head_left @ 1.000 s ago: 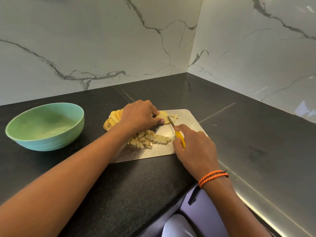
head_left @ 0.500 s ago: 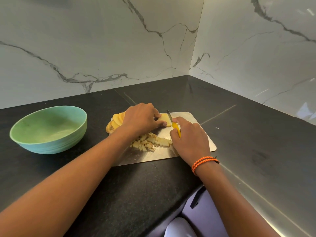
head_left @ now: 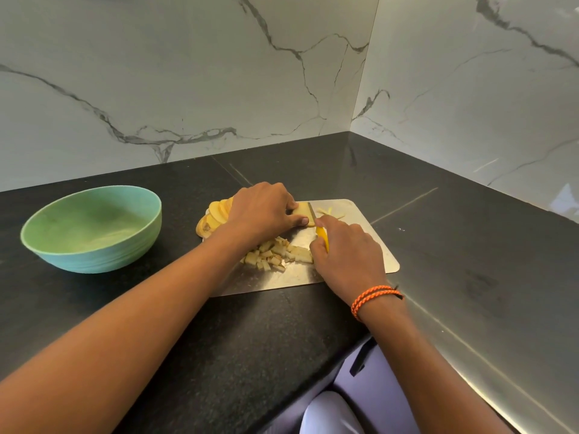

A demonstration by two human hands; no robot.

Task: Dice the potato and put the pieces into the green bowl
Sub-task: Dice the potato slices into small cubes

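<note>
A: When the frame was taken, what stood to the left of the cutting board [head_left: 369,242]?

B: The green bowl [head_left: 91,230] sat on the dark worktop [head_left: 194,333], well apart from the board on its left side. It held no potato that I could see, the same as a second earlier.

A: And on the board itself?

B: At its left end a fan of uncut potato slices [head_left: 214,216] leaned together, some overhanging the edge. The left hand [head_left: 263,211] was curled over the slice being cut [head_left: 302,211], fingertips and thumb pinning it flat near the board's far edge. A heap of diced pieces [head_left: 275,253] lay nearer the person, about mid-board.

A: What had changed?

B: The right hand [head_left: 347,249], wrapped round the yellow handle of the knife [head_left: 319,228], had moved up from the near side of the board. A second before, the blade lay angled beside the slice; now it stood against the slice's right edge, seemingly biting into it. A few cut strips [head_left: 329,211] lay just right of the blade.

A: So where did that leave the job?

B: I'd judge it mid-dicing: another strip was coming off, many slices remained, and nothing had reached the bowl yet.
</note>
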